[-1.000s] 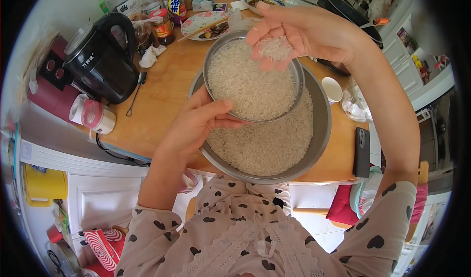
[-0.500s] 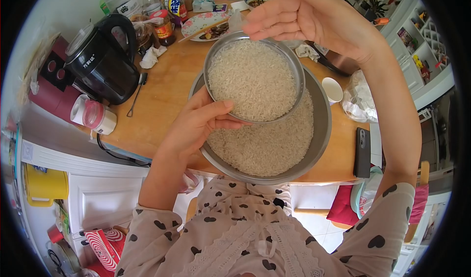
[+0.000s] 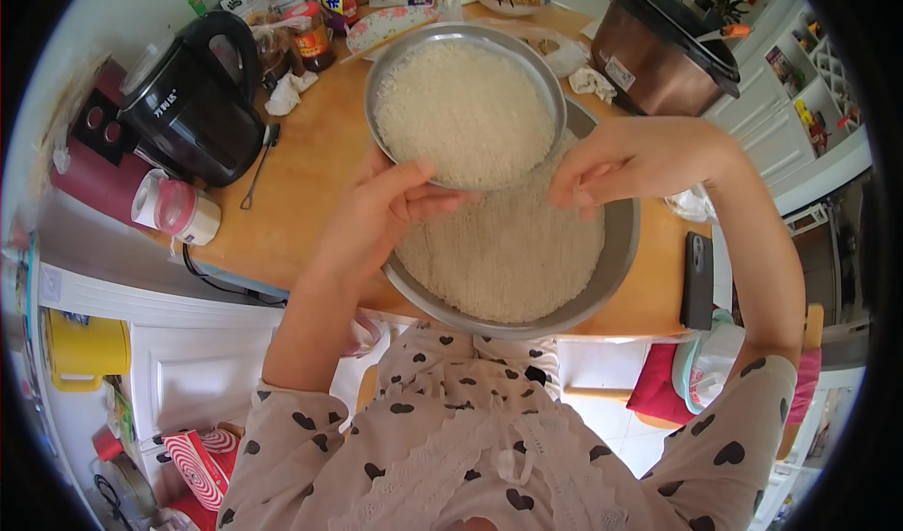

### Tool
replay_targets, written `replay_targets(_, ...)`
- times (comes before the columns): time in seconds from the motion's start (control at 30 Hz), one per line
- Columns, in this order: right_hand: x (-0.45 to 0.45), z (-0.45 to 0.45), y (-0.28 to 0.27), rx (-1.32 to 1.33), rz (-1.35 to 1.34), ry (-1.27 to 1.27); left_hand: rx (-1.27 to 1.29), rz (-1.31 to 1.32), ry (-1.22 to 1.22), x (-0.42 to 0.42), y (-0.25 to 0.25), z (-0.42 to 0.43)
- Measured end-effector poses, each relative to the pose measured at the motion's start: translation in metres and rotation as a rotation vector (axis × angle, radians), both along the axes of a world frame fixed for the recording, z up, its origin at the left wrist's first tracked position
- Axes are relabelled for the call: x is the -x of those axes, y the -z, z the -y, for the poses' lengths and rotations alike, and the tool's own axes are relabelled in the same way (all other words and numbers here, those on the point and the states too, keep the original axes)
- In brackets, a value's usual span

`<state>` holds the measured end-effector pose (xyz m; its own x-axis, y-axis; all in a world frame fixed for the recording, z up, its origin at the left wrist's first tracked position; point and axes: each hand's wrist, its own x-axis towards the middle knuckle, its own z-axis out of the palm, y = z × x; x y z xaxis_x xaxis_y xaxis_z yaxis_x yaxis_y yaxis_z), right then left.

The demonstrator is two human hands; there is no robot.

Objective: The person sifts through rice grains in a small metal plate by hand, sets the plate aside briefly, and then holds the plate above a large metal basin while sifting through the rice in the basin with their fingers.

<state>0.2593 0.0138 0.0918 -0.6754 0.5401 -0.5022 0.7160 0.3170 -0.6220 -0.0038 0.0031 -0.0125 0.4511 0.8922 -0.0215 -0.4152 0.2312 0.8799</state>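
Observation:
My left hand (image 3: 376,206) grips a small round metal bowl (image 3: 559,108) by its near left edge, thumb at the rim and fingers underneath. White rice (image 3: 461,112) fills it. The small bowl is held over a large grey metal basin (image 3: 621,235), which also contains rice (image 3: 508,263). At the right of the small bowl, above the basin, is my right hand (image 3: 635,164). Its fingers are bent and drawn together with the thumb, slightly blurred; whatever they may hold is hidden.
An electric kettle (image 3: 193,108), a fork-like utensil (image 3: 259,169) and a lidded jar (image 3: 198,221) are on the left. A rice cooker (image 3: 654,51) stands back right, a phone (image 3: 697,282) at the right edge. A noodle bowl (image 3: 508,0) and floral plate (image 3: 390,28) are behind.
My right hand has come down from above the small bowl's far edge to its right side, fingers curling in. My left hand has shifted the small bowl slightly away and left.

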Motion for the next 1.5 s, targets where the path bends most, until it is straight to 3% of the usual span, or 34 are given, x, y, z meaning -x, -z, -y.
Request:
replay_targets(0.2, 0.005, 0.021, 0.088, -0.508, 0.161, 0.077, -0.049, 0.002, -0.018, 0.000, -0.002, 0.001)
replay_targets(0.3, 0.020, 0.036, 0.094, -0.388, 0.234, 0.143, -0.055, -0.025, -0.017, 0.000, -0.003, 0.001)
replay_targets(0.4, 0.032, 0.034, 0.078, -0.141, 0.155, 0.013, -0.055, -0.031, -0.009, 0.000, -0.002, 0.001)
replay_targets(0.5, 0.034, 0.027, 0.078, -0.277, 0.091, 0.091, -0.062, -0.031, -0.008, 0.001, 0.000, 0.000)
replay_targets(0.6, 0.040, 0.038, 0.105, -0.487, -0.171, 0.156, -0.074, -0.040, -0.011, 0.000, 0.000, -0.001)
replay_targets(0.7, 0.036, 0.033, 0.096, -0.176, -0.277, -0.041, -0.075, -0.034, -0.016, 0.001, 0.000, 0.000)
replay_targets(0.8, 0.017, 0.021, 0.081, -0.011, -0.208, -0.058, -0.081, -0.020, -0.014, 0.001, -0.001, 0.000)
replay_targets(0.9, 0.010, 0.024, 0.077, -0.246, 0.014, 0.086, -0.077, -0.016, -0.007, 0.000, -0.001, -0.001)
replay_targets(1.0, 0.015, 0.033, 0.081, -0.228, 0.163, 0.150, -0.080, -0.016, 0.002, 0.001, 0.000, -0.001)
replay_targets(1.2, 0.049, 0.053, 0.082, -0.168, 0.217, 0.212, -0.083, -0.022, -0.002, 0.001, 0.000, -0.001)
replay_targets(1.4, 0.060, 0.048, 0.111, -0.146, -0.235, 0.101, -0.087, -0.028, 0.004, 0.001, -0.001, -0.001)
replay_targets(1.5, 0.053, 0.045, 0.089, 0.573, -0.275, 0.414, -0.095, -0.021, -0.004, 0.002, -0.001, 0.000)
